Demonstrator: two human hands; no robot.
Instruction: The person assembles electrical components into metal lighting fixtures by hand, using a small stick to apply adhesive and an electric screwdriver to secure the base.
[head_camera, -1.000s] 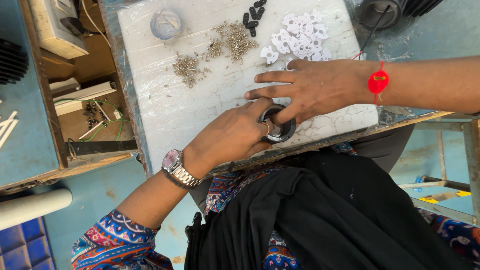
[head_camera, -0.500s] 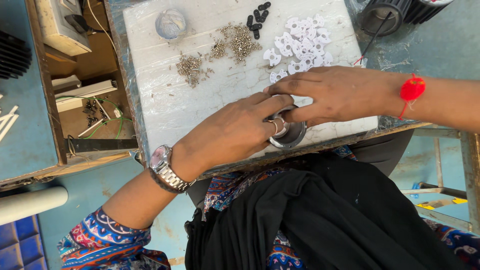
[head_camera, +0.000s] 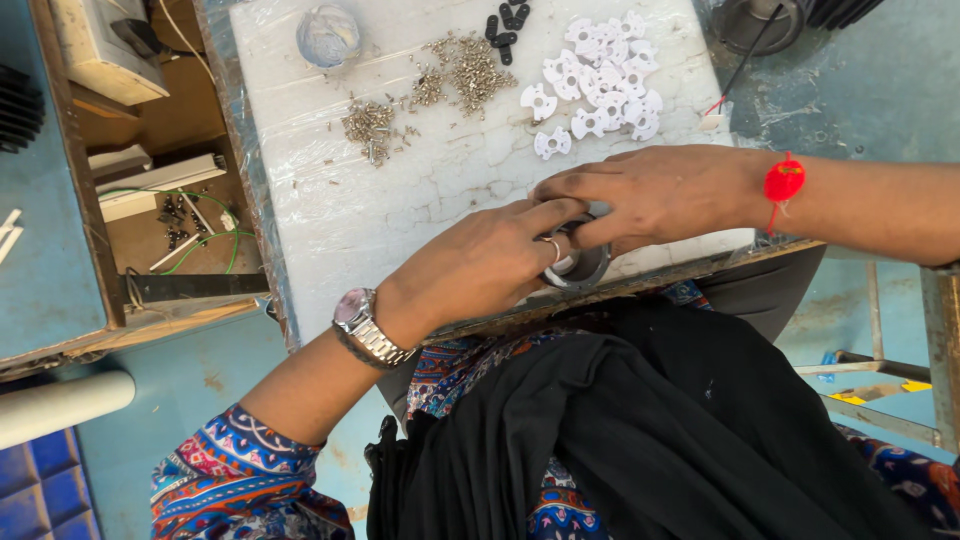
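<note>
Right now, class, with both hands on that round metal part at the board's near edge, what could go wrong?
1. The round metal part sits at the white board's near edge; it could slip off into the lap.
2. The left hand and right hand crowd it, so fingers may get pinched.
3. A sweeping wrist might scatter the white plastic pieces.

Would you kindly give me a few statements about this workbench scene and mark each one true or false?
1. Both hands, the left hand and the right hand, are on a round metal part at the near edge of the white board. True.
2. The left wrist wears a red thread. False: it wears a metal watch; the red thread is on the right wrist.
3. White plastic pieces lie in a heap on the board. True.
4. The small screws are kept in a bowl. False: they lie loose in piles.
</note>
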